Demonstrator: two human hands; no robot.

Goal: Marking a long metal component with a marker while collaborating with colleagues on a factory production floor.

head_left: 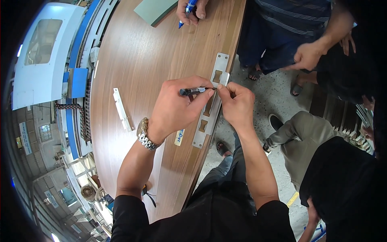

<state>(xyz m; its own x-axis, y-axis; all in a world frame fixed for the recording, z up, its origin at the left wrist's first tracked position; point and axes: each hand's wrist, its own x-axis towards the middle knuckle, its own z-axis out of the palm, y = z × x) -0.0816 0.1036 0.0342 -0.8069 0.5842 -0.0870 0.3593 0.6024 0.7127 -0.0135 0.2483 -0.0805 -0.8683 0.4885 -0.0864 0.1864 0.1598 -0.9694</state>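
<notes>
My left hand [176, 101], with a metal watch [144, 133] on its wrist, grips a black pen [192, 91]. The pen's tip end meets the middle of a long metal strike plate [221, 63] with cut-out openings and screw holes. That plate lies along the right edge of a wood-grain board [133, 60]. Closed in a pinch, my right hand [238, 104] presses on the plate's outer edge beside the pen tip. Both hands cover the plate's middle part.
A white metal strip [122, 109] and a small yellowish label [179, 137] lie on the board. Another person's hand [191, 12] holds a blue marker [189, 9] near a green block [155, 11]. People stand at the right. A blue-and-white machine [44, 52] stands left.
</notes>
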